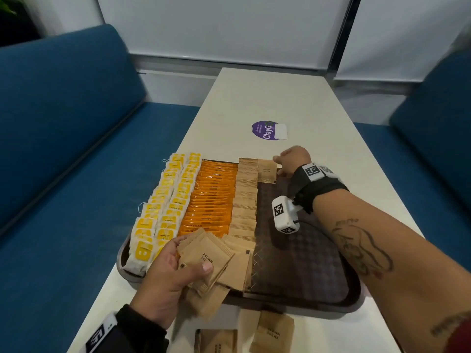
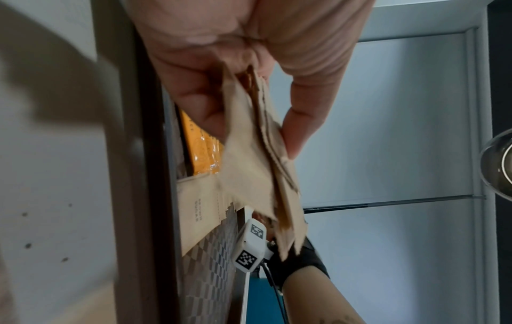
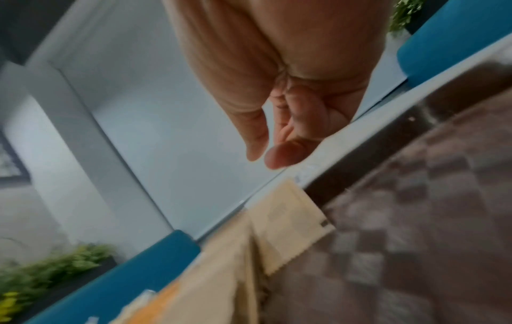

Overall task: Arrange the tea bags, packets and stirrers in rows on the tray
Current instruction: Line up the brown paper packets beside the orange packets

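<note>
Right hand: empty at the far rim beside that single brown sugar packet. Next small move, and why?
Probably bring the right hand back to take a packet from the stack in the left hand: its fingers hold nothing, and the lone brown sugar packet starts a new row on the tray.

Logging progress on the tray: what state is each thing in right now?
Tea bags: in two rows.
Orange packets: one row.
Sugar row: complete.
Lone sugar packet: starts new row.
Sugar stack: held by left hand.
Right hand: holds nothing.
Tray: right part bare.
</note>
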The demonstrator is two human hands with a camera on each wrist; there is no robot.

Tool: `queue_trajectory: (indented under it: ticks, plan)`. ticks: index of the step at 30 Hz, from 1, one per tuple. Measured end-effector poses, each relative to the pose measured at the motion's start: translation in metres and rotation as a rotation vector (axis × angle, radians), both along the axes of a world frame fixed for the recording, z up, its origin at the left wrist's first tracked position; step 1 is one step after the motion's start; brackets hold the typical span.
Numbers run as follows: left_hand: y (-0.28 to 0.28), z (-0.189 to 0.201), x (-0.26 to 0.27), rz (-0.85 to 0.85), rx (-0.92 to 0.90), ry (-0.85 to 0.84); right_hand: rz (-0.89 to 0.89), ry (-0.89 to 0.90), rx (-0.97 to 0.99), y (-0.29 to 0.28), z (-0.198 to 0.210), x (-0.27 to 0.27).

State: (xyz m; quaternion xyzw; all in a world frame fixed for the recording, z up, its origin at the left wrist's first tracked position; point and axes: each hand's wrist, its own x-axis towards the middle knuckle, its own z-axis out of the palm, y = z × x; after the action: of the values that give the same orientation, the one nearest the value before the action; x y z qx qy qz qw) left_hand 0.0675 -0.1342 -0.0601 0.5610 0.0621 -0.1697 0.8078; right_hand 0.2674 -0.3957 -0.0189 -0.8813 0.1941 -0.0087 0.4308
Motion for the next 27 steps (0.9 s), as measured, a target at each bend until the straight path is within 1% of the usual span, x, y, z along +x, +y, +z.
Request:
queue_trajectory:
  ticks: [1,2,4,6,7,9,11,14,16,20,24,27]
  plan:
    - [0.000,0.000,0.001,0.005,-0.006,0.006,0.069,-0.016,0.009,0.003,0.009,-0.012]
    - [0.000,0.001,0.001,0.009,-0.012,0.011,0.112,0.000,0.073,0.008,0.020,-0.025]
    - [0.000,0.001,0.001,0.027,-0.035,0.016,0.329,0.079,0.127,0.022,0.039,-0.054]
    - [-0.002,0.003,0.000,0.055,-0.051,0.028,0.597,0.211,0.133,0.038,0.055,-0.086]
    - [-0.004,0.003,0.000,0.070,-0.055,0.035,0.695,0.295,0.126,0.044,0.060,-0.099]
    - [-0.007,0.007,-0.001,0.100,-0.091,0.042,0.807,0.427,0.093,0.054,0.063,-0.124]
    - [-0.010,0.010,-0.002,0.121,-0.114,0.045,0.809,0.455,0.111,0.057,0.059,-0.140]
    - [-0.013,0.012,-0.005,0.123,-0.110,0.039,0.723,0.410,0.289,0.060,0.052,-0.155]
    - [-0.014,0.012,-0.008,0.107,-0.101,0.043,0.692,0.371,0.346,0.062,0.047,-0.159]
    - [-0.015,0.012,-0.014,0.076,-0.107,0.041,0.673,0.347,0.407,0.064,0.040,-0.166]
    - [-0.013,0.014,-0.015,0.088,-0.119,0.038,0.659,0.347,0.489,0.060,0.041,-0.165]
    - [-0.013,0.015,-0.013,0.112,-0.111,0.036,0.611,0.297,0.565,0.056,0.038,-0.160]
